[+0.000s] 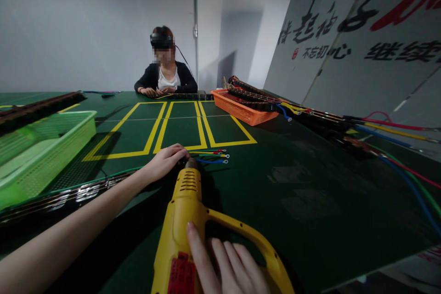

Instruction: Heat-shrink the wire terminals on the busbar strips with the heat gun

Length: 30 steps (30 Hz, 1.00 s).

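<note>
My right hand is wrapped around the handle of a yellow heat gun, its index finger lying along the body. The gun's metal nozzle points away from me, close by the fingers of my left hand. That left hand is closed around the end of a wire bundle, though its fingertips partly hide the grip. Out past it stick coloured wires in green, yellow, red and blue with ring terminals on their tips. A dark cable chain runs back leftward beneath my left forearm.
A green basket stands on the left. Across the green table, a person in a headset works with both hands. An orange basket and more cable chains with loose wires are to the right. Yellow tape rectangles mark the tabletop.
</note>
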Each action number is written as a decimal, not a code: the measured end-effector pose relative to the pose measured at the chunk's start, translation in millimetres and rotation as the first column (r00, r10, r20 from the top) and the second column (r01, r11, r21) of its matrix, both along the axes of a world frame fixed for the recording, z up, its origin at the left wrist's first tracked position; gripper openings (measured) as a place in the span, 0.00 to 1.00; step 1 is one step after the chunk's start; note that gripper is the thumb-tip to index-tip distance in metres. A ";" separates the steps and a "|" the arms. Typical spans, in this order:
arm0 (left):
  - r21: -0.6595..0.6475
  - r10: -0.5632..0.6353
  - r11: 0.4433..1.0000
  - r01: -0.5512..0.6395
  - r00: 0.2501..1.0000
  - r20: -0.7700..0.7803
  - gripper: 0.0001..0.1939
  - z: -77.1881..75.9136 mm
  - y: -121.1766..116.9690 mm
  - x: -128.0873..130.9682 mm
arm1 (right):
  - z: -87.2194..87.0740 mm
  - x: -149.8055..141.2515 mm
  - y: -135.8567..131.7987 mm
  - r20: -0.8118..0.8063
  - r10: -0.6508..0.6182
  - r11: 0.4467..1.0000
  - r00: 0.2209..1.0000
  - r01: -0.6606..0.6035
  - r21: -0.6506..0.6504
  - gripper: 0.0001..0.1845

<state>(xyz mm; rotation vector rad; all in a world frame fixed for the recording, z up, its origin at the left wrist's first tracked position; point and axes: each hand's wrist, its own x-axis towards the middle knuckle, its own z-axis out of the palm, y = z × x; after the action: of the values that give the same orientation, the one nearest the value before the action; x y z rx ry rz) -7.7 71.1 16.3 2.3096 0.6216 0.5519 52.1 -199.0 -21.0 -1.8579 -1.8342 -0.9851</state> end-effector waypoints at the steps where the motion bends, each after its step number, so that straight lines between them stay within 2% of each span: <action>1: 0.002 0.000 1.000 0.000 1.000 -0.006 0.23 0.2 -0.2 0.0 | 1.9 3.4 -2.0 -0.005 -0.002 1.000 1.000 0.002 -0.020 0.26; 6: 0.014 0.016 1.000 -0.016 1.000 -0.015 0.23 0.8 -0.6 0.2 | 8.4 26.2 -13.8 -0.011 -0.006 0.994 1.000 0.005 -0.105 0.29; 13: -0.014 -0.006 1.000 0.006 0.999 -0.032 0.23 0.1 2.0 -1.3 | 10.4 59.3 -31.8 0.059 -0.001 0.992 0.998 0.009 -0.127 0.30; 15: -0.015 -0.004 1.000 0.003 0.999 -0.035 0.24 0.1 2.3 -1.6 | 11.6 62.7 -34.6 0.059 -0.012 0.992 0.998 0.020 -0.128 0.35; 18: -0.016 -0.004 1.000 0.003 1.000 -0.027 0.23 0.4 1.9 -1.3 | 12.2 62.6 -35.4 0.058 -0.047 0.991 0.997 0.054 -0.124 0.48; 22: -0.008 -0.004 1.000 0.004 1.000 -0.014 0.22 0.7 1.4 -0.3 | 9.2 58.7 -33.4 0.109 -0.103 0.990 0.989 0.113 -0.086 0.52; 24: -0.006 -0.003 1.000 0.003 1.000 -0.012 0.23 0.6 1.4 0.0 | 7.6 56.1 -32.4 0.125 -0.118 0.989 0.985 0.127 -0.074 0.48; 27: -0.013 0.002 1.000 -0.002 1.000 -0.022 0.23 0.5 0.9 0.4 | 6.7 49.1 -29.9 0.119 -0.109 0.991 0.987 0.118 -0.065 0.32; 30: -0.008 0.009 1.000 -0.009 1.000 -0.026 0.23 1.0 -0.6 1.0 | 6.0 36.3 -23.8 0.078 -0.143 0.985 0.987 0.150 -0.089 0.29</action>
<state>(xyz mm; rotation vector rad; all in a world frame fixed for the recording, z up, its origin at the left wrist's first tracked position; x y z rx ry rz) -6.6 70.5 17.2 2.3110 0.6457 0.5229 88.4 -222.7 -15.0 -2.0649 -1.8358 -1.0423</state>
